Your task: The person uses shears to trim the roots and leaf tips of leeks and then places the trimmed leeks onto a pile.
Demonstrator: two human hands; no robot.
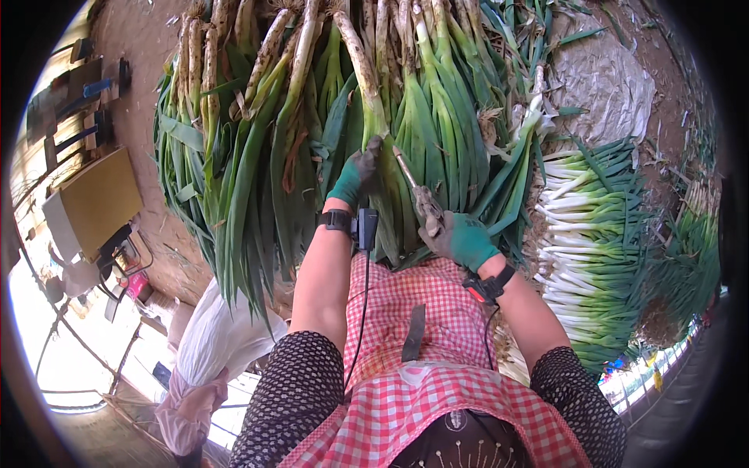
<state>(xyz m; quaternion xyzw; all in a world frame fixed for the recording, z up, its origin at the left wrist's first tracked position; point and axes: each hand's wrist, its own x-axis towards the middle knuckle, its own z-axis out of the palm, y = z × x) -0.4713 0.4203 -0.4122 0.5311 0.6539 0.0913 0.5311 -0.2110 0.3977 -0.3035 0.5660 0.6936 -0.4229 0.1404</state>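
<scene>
Head view: left hand clamps a leek, right hand a slim tool; chest emblem illegible.

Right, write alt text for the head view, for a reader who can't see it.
A person's left-hand grip, green-gloved, holds a soil-flecked green onion; the right-hand grip, gloved alike, holds a slim wand beside it. Dirt-streaked green onions lie heaped beneath; to the right, white-stemmed green onions lie in a tidy row.
</scene>
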